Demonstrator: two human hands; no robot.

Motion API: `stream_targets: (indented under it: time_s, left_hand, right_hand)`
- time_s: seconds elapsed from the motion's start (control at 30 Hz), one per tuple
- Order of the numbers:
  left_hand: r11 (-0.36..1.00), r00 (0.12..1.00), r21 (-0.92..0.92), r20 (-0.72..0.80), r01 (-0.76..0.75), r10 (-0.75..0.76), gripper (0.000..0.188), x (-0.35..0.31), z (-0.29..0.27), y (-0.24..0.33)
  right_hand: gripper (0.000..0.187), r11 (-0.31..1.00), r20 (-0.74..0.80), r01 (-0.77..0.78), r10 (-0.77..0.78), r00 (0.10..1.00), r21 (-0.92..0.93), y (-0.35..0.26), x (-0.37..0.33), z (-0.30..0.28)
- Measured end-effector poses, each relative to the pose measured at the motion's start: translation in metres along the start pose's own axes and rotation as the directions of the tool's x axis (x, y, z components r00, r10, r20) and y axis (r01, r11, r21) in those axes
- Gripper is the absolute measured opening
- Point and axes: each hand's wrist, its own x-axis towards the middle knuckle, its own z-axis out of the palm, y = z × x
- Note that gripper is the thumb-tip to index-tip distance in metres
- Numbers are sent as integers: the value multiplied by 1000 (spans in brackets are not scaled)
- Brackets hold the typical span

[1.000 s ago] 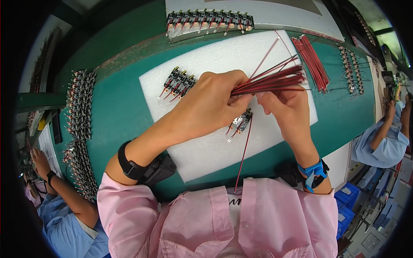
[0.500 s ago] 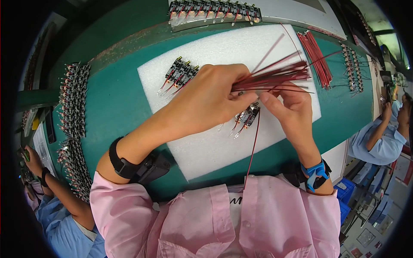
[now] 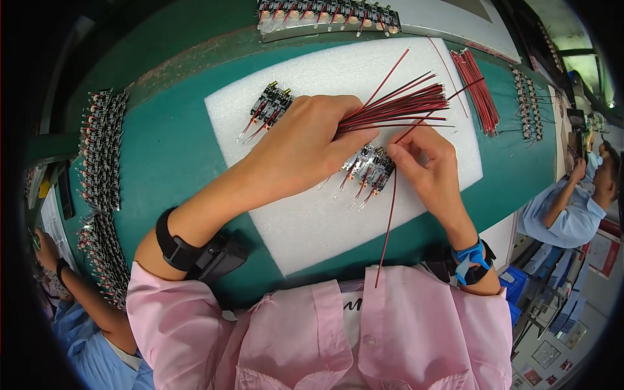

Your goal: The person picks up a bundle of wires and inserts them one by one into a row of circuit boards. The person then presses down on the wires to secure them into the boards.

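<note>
My left hand point(image 3: 318, 133) is closed around a fanned bundle of thin red and black wires point(image 3: 406, 107), whose ends point up to the right. Just right of it, my right hand point(image 3: 429, 162) pinches a wire between thumb and forefinger. A dark length of wire point(image 3: 455, 94) runs up right from these fingers, and a red wire point(image 3: 388, 224) trails below them toward my shirt. Under my hands, small black circuit boards point(image 3: 370, 170) with red leads and clear LEDs lie on a white foam sheet point(image 3: 296, 237). My left hand partly hides them. More boards point(image 3: 270, 107) lie left of it.
Stacked rows of boards point(image 3: 101, 156) line the green table's point(image 3: 162, 143) left side. A pile of red wires point(image 3: 478, 91) and strips of small parts point(image 3: 528, 104) lie right. Another board row point(image 3: 328, 16) stands at the back. Co-workers in blue sit at both sides.
Both hands have shifted slightly left, and the wire bundle has moved with my left hand. More of the boards beneath my hands now shows. My right hand stays pinched.
</note>
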Motion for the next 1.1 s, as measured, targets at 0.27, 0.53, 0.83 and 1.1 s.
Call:
stream_targets:
  time_s: [0.27, 0.53, 0.83, 1.1]
  left_hand:
    - [1000, 1000, 10, -5, 13, -13, 22, 0, 2, 1]
    - [999, 997, -28, -76, -30, 28, 22, 1, 1, 3]
    - [612, 965, -759, 81, 223, -250, 31, 5, -15, 7]
    - [548, 976, -818, 70, 174, -205, 38, 16, 19, 36]
  right_hand:
    - [10, 997, -17, 40, -41, 999, -63, 0, -2, 0]
    - [9, 931, -80, 298, -320, 944, -209, -5, -5, 2]
    - [15, 811, 114, 442, -433, 894, -384, -25, -9, -14]
    - [7, 982, 159, 166, -150, 976, -92, -56, 7, -34]
